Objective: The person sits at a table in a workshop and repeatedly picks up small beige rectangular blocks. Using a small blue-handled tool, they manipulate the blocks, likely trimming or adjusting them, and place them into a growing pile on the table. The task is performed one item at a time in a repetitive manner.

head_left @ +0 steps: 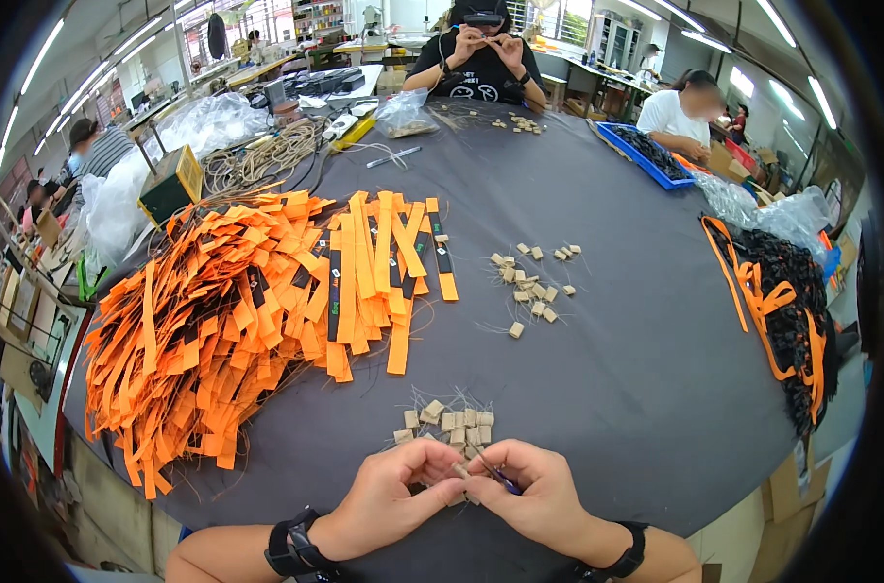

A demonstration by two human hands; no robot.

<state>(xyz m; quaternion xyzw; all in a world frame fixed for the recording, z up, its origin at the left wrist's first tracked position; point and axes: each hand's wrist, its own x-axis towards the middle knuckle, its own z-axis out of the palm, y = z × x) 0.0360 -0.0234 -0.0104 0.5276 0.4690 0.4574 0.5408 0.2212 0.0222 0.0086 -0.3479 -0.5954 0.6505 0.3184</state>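
A large round table covered in dark grey cloth [617, 389] carries everything. On its left side lies a broad heap of orange paper strips with black bands [238, 321]. Near the middle sits a loose scatter of small tan square tags with thin strings [534, 277], and a tighter cluster of the same tan tags [447, 421] lies at the near edge. A blue plastic tray [646, 154] rests at the far right.

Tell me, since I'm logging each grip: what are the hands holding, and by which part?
The left hand and right hand pinch a small tan tag between their fingertips, above a cluster of tan tags. Exactly which edge is gripped cannot be told.
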